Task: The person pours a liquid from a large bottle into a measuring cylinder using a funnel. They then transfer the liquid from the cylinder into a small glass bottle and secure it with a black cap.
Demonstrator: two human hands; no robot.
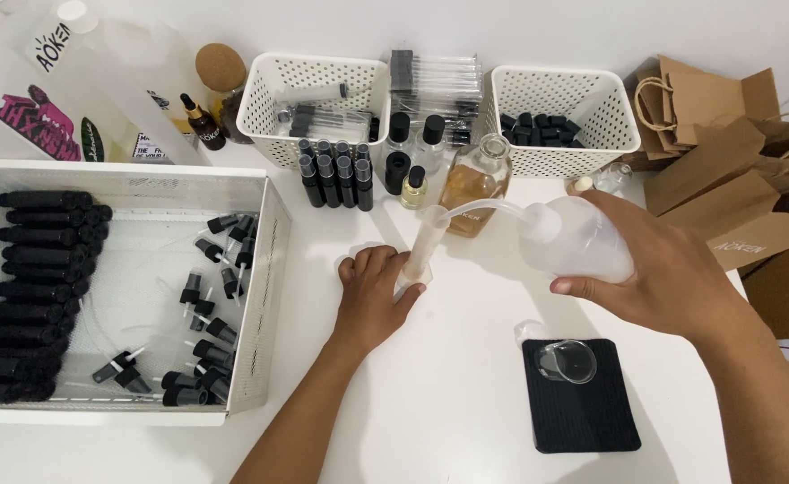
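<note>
The left hand (372,291) is wrapped around the base of a clear measuring cylinder (420,255) at table centre. At its 3 o'clock, the right hand (659,269) squeezes a wash bottle (574,242), spout in the cylinder's mouth. Filling looks barely begun; the liquid level is hard to read. Black bottles (36,296) fill the tray (125,175) at 9 o'clock.

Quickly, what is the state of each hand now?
Left hand: closed around a clear measuring cylinder.
Right hand: closed on a squeeze bottle.
</note>
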